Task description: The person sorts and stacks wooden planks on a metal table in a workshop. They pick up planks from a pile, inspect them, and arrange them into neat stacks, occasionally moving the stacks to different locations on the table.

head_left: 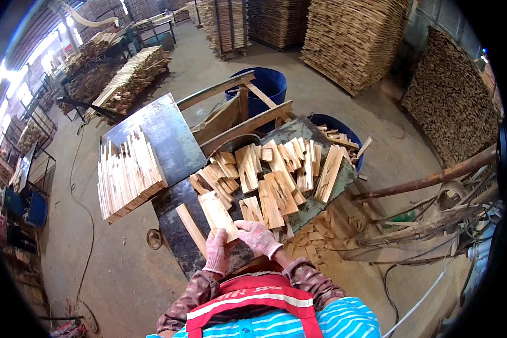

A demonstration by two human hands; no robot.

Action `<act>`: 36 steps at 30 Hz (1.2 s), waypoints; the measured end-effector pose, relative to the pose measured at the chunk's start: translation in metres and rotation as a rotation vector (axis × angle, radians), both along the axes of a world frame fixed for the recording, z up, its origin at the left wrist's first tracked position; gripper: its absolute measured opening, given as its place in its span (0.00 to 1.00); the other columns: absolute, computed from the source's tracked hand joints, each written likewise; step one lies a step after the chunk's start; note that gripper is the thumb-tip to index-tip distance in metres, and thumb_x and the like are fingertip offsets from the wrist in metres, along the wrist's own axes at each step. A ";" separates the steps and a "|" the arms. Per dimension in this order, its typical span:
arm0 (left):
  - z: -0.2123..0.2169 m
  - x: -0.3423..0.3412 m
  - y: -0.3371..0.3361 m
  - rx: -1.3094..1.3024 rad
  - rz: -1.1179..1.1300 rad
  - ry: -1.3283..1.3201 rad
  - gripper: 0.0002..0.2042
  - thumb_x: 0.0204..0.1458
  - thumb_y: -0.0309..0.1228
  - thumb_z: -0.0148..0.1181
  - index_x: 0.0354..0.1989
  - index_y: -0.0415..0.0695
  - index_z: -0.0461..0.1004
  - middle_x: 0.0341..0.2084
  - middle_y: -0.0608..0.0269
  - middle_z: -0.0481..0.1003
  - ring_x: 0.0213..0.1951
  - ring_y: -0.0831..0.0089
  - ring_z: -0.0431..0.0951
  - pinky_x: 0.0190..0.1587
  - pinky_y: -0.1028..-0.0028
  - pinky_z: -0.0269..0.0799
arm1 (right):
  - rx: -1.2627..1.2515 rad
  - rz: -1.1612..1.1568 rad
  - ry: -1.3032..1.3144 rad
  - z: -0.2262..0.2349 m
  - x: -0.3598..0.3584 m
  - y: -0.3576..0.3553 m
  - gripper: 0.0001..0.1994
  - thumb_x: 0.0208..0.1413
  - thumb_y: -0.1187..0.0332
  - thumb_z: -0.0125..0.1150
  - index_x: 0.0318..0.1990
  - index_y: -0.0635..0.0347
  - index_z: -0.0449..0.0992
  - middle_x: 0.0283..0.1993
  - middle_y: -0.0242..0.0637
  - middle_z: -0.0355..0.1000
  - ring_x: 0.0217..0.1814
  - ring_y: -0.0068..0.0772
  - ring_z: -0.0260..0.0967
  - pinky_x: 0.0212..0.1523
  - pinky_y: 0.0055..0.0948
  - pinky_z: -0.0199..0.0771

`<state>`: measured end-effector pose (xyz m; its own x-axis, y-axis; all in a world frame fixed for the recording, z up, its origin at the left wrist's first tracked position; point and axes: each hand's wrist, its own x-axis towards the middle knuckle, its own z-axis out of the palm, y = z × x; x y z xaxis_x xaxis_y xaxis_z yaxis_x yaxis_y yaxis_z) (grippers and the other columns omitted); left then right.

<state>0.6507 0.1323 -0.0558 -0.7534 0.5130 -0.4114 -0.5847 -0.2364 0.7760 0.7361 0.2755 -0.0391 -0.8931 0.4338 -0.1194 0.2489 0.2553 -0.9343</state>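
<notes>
**A:** What have I got in the hands right now?

**B:** A short pale wood block (218, 214), flat and roughly rectangular, lying low on the dark metal table (169, 135), near its close edge. Your left hand (216, 252), in a pinkish work glove, is curled round the block's near end, fingers wrapped under it and thumb on top, so it is grasping the block.

**A:** And my right hand (257, 236)?

**B:** Gloved as well, lying just beside the block's lower right corner, fingers bent and spread loosely. It touches the block's edge, but I cannot tell whether it is truly clamped on it or only resting there.

**A:** What lies around the block?

**B:** A thin wood strip (191, 228) sits just to the left of it, slanted on the table. To the right and beyond, a loose heap of offcuts (273, 174) covers the table. Further left, a neat stack of cut pieces (128, 174) stands on the table's left part. Behind the table are two blue drums (265, 84), and scraps (321, 231) are strewn over the floor beneath the table's right side.
</notes>
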 end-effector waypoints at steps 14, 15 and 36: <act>-0.017 -0.013 -0.060 -0.069 0.132 0.072 0.19 0.61 0.31 0.61 0.59 0.41 0.70 0.45 0.59 0.78 0.45 0.64 0.81 0.43 0.63 0.85 | 0.500 -0.294 -0.551 -0.008 -0.126 0.136 0.20 0.60 0.63 0.55 0.58 0.58 0.71 0.56 0.52 0.77 0.57 0.58 0.77 0.55 0.54 0.77; -0.016 -0.014 -0.061 -0.076 0.133 0.078 0.19 0.61 0.32 0.61 0.58 0.41 0.70 0.44 0.60 0.78 0.44 0.65 0.81 0.43 0.64 0.84 | 0.487 -0.320 -0.492 -0.006 -0.124 0.137 0.19 0.59 0.63 0.56 0.56 0.58 0.73 0.54 0.53 0.78 0.56 0.58 0.77 0.54 0.53 0.77; -0.032 -0.015 -0.034 -0.111 0.179 0.132 0.16 0.57 0.37 0.60 0.48 0.43 0.70 0.40 0.57 0.72 0.37 0.53 0.82 0.38 0.58 0.86 | 0.436 -0.699 -0.018 -0.013 0.025 0.136 0.19 0.67 0.56 0.55 0.61 0.53 0.72 0.45 0.42 0.78 0.39 0.36 0.77 0.36 0.36 0.80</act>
